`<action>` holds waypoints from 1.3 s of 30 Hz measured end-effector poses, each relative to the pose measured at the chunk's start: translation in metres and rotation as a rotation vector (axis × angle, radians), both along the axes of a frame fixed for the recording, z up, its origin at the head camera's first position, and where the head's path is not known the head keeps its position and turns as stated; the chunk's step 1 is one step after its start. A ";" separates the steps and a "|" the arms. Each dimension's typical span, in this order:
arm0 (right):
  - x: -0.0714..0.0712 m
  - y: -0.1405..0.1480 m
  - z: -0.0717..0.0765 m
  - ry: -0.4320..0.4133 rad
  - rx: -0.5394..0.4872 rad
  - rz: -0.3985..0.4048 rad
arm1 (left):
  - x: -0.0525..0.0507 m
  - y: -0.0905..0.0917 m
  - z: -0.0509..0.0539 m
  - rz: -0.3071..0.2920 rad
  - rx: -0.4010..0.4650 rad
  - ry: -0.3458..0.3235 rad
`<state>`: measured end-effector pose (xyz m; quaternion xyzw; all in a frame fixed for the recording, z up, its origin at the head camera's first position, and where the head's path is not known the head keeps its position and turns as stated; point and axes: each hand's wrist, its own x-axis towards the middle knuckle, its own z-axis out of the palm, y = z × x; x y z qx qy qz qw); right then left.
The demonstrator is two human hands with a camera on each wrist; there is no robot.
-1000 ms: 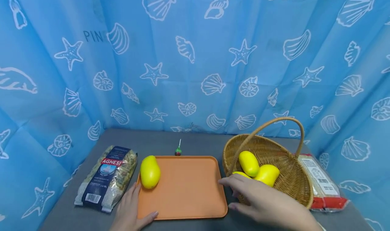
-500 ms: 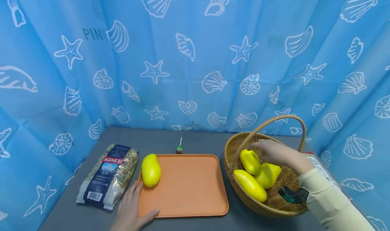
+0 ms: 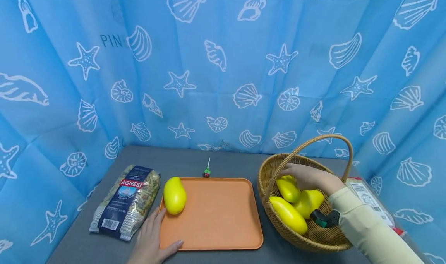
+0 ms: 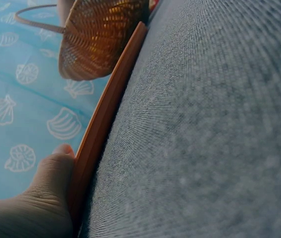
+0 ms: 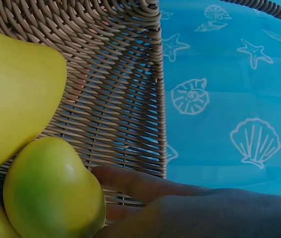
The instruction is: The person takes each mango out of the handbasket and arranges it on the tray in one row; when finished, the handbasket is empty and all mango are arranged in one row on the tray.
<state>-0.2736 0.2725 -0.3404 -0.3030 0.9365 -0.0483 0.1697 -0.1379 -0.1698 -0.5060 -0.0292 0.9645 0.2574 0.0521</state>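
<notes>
My left hand (image 3: 148, 237) rests at the front left corner of an orange tray (image 3: 216, 217). Its fingers lie straight along the left edge, and the thumb touches the front rim. One yellow mango (image 3: 175, 195) sits on the tray's left side. Inside the wicker basket (image 3: 310, 245), my right hand (image 3: 308, 177) reaches over a yellow-green mango (image 3: 288, 190), its fingers curled round the far side. In the right wrist view the fingers touch this mango (image 5: 51, 193); the thumb is hidden. Beside it lie a second mango (image 3: 308, 204) and a longer one (image 3: 288, 216).
A bag of pasta (image 3: 125, 202) lies left of the tray. Behind the tray is a lollipop (image 3: 207, 171). The basket's tall handle (image 3: 324, 138) arches over it, and a red and clear packet (image 3: 371, 200) lies to its right. A blue shell-print curtain (image 3: 223, 70) hangs behind the table.
My right hand has gone from the basket's near left side over its rim to the far mango, then lower onto it. The left hand stays at the tray's corner.
</notes>
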 end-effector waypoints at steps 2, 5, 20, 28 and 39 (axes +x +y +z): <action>0.000 0.000 -0.001 0.009 0.016 0.016 | -0.001 0.001 0.000 0.005 -0.002 -0.007; 0.001 0.001 -0.002 0.021 0.037 0.039 | -0.001 0.001 -0.001 0.008 -0.002 -0.012; 0.002 0.015 -0.009 -0.024 0.001 -0.113 | 0.000 0.000 0.000 -0.001 -0.009 0.006; 0.001 0.015 -0.014 0.019 0.049 -0.131 | -0.001 0.000 0.001 0.007 0.010 -0.038; 0.005 0.012 -0.021 0.083 0.002 -0.015 | 0.000 0.000 0.001 0.010 0.020 -0.039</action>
